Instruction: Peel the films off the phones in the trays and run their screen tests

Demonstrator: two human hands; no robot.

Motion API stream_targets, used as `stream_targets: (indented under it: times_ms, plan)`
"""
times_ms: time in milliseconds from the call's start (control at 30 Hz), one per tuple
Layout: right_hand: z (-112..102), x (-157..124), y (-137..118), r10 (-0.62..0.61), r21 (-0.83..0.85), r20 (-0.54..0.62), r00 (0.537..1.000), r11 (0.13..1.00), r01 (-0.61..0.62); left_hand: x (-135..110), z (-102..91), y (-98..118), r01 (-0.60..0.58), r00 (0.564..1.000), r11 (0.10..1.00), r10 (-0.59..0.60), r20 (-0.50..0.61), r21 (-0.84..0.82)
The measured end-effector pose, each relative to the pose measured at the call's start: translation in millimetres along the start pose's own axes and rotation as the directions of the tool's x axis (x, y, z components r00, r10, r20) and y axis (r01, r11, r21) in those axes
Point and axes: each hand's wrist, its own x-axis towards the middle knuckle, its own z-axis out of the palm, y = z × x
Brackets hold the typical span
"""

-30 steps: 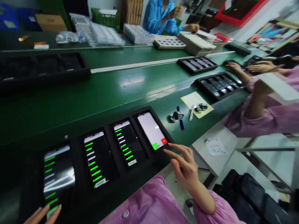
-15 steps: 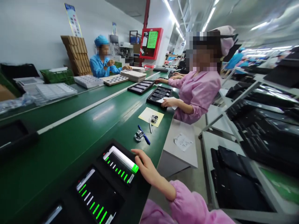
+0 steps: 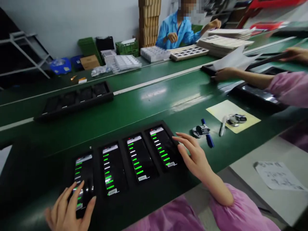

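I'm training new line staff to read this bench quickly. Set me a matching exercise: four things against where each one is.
Things:
1. left hand
2. right hand
3. blue pen
4. metal fitting

Places:
A. on the yellow sheet
B. on the green bench, off the sheet
C. on the leftmost phone
D. at the rightmost phone's edge

Pairs: 1-C, 2-D, 3-B, 4-A

Green workbench [image 3: 134, 112], flat and running across the view. On its surface: black tray of phones [image 3: 141, 131] as reference point. Just right of tray: blue pen [image 3: 207, 136], metal fixture [image 3: 201, 131], yellow paper sheet [image 3: 231, 114]. Behind tray: second black tray [image 3: 73, 99].
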Motion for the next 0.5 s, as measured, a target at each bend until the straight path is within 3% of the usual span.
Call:
stream_targets:
  times_ms: [233,500]
  plan:
    - [28.3,16.7,-0.4,-0.098,-0.135,0.076,0.992,0.985,0.108,6.9,-7.0,9.4,0.104,0.992,0.994,-0.107,0.069,0.044]
    - [24.3,-1.5,-1.7,-0.134,-0.253,0.107,0.985,0.955,0.157,2.6,-8.9,22.0,0.167,0.972,0.982,-0.179,0.154,0.088]
